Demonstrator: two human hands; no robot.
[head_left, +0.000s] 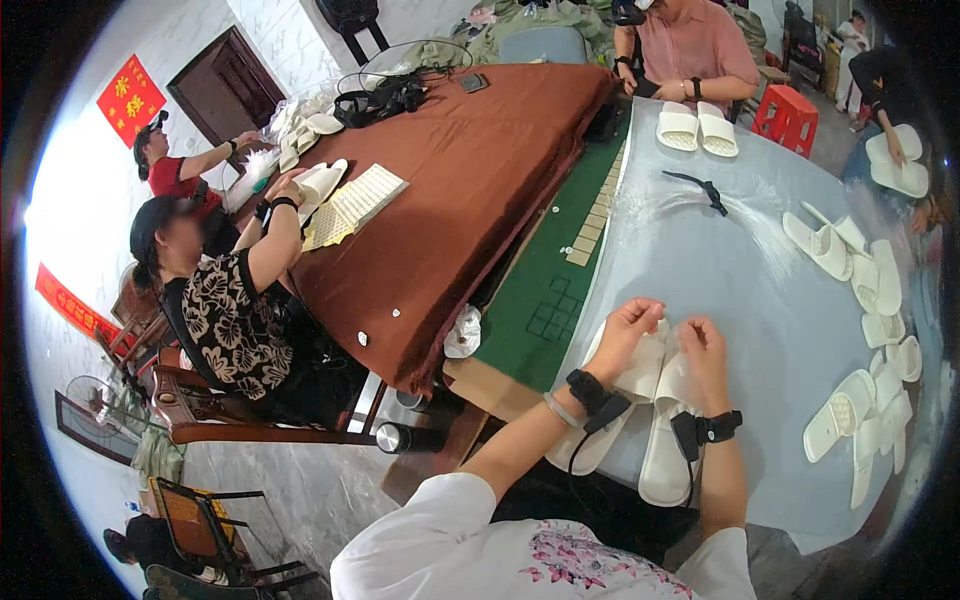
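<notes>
**A:** Okay, where are the white slippers [660, 460] this person's got, and why park them like that?

**B:** Near edge of the grey-covered table [660, 275], side by side, heels toward the wearer of the camera. My read: that puts the straps at the far end, right where both hands reach without stretching.

**A:** And the hands? Gripping anything?

**B:** Left hand [625, 340] is up over the left slipper's strap, fingertips drawn together. Whether something thin is pinched in there, can't tell. Right hand [708, 360] is just beside it over the right slipper, fingers loosely curled; can't tell if the tips meet. Facing each other that close looks like a two-handed fine-work pose to me.

**A:** What's the wispy stuff beyond?

**B:** A bundle of clear strands [755, 220] with a black tie [708, 192] around it. I'd guess the tie is there to stop them scattering. It lies past the hands, within reach by the look of it.

**A:** And the messy heap?

**B:** Loose white slippers [852, 398] along the right side, some overlapping. Being off to the side leaves the middle free for elbows, I reckon. There's a neater pair [678, 130] at the far end, in front of the co-worker in pink [690, 50].
</notes>
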